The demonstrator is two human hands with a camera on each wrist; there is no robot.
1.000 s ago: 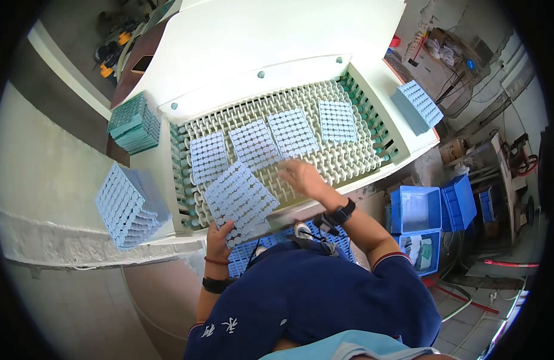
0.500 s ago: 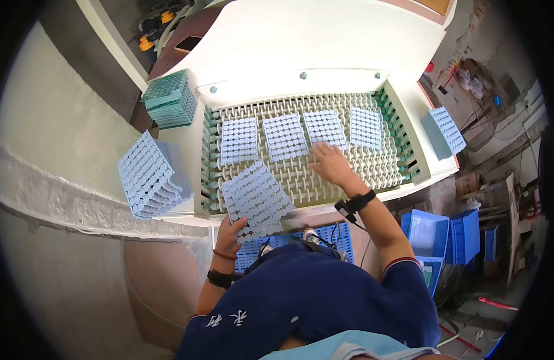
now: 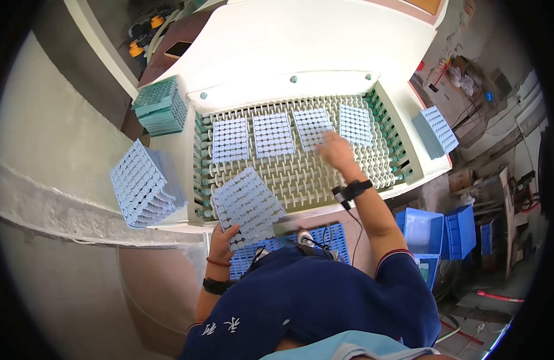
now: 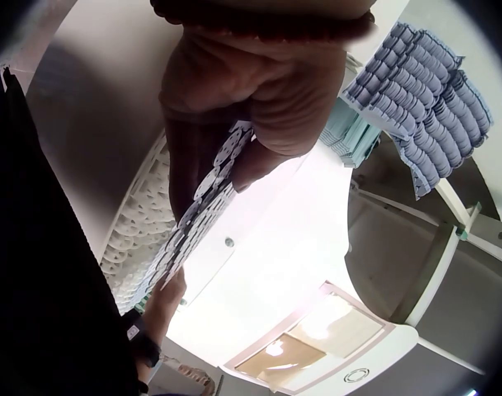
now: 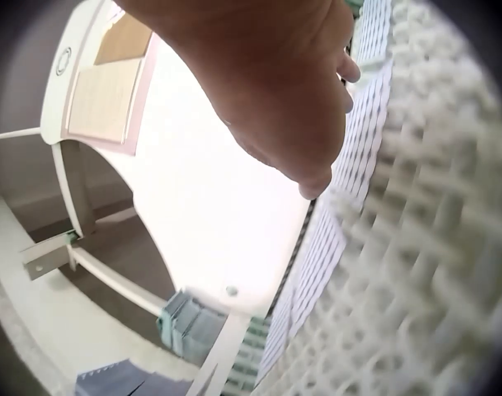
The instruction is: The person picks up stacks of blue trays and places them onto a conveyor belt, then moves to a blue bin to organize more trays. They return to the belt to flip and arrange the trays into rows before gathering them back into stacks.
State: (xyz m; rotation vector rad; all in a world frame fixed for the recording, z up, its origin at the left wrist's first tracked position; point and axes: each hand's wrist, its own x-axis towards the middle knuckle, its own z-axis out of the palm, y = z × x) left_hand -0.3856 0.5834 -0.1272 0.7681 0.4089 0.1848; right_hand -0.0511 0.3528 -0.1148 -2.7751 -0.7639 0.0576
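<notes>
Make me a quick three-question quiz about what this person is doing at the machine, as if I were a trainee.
1. How many light-blue panels lie in a row on the roller bed?
2. True or false: the left hand grips the slanted panel.
3. What colour is the right-hand stack, beyond the roller bed?
A. Green
B. Light blue
C. Red

Key: 1. Four. 2. True. 3. B.

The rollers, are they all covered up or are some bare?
Some are bare: four blue sheets cover only part of the rollers, and uncovered ones show in front of that row.
</notes>
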